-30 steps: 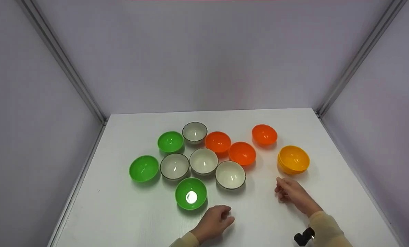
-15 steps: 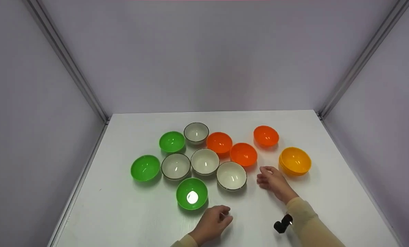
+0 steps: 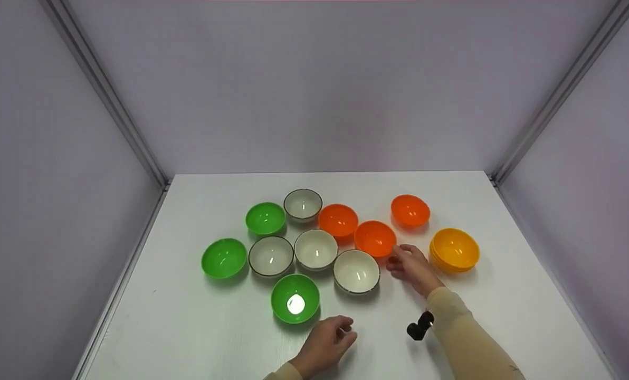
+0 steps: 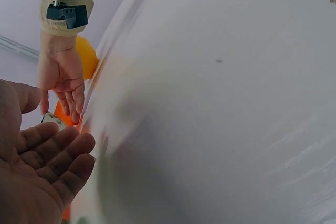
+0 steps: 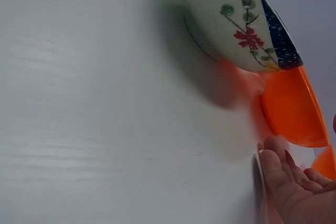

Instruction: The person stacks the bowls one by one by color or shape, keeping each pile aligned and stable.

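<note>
Tight spacing invites knocks.
Left hand (image 3: pixel 326 340): fingers loose, empty. Farther right, right hand (image 3: pixel 413 269): fingers relaxed, gripping nothing, near-right of the nearest orange bowl (image 3: pixel 375 238), contact unclear; a leftward slip could jolt it into the adjacent white bowl (image 3: pixel 356 272).

Bright glare in nearest green bowl (image 3: pixel 295 298)
</note>
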Demonstrator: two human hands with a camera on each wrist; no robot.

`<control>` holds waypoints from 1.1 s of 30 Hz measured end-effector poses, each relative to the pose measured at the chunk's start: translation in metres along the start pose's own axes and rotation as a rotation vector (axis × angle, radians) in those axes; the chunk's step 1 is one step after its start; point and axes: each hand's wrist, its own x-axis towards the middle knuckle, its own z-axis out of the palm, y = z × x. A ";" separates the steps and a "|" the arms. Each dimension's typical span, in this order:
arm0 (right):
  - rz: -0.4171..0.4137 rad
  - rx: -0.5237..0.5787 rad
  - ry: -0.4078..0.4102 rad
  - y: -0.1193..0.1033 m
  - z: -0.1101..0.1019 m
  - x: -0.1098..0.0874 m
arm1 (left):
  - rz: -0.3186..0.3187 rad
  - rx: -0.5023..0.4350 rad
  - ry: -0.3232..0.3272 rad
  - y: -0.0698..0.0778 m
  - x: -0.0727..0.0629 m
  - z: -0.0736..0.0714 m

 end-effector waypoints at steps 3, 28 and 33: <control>0.006 0.000 0.009 -0.001 0.001 0.003 | 0.007 0.016 0.014 -0.001 -0.001 0.001; 0.025 0.010 -0.019 -0.007 0.010 0.014 | 0.015 0.014 0.022 -0.006 -0.001 0.000; 0.026 -0.004 -0.011 -0.006 0.007 0.012 | 0.027 0.026 0.039 -0.007 -0.001 0.001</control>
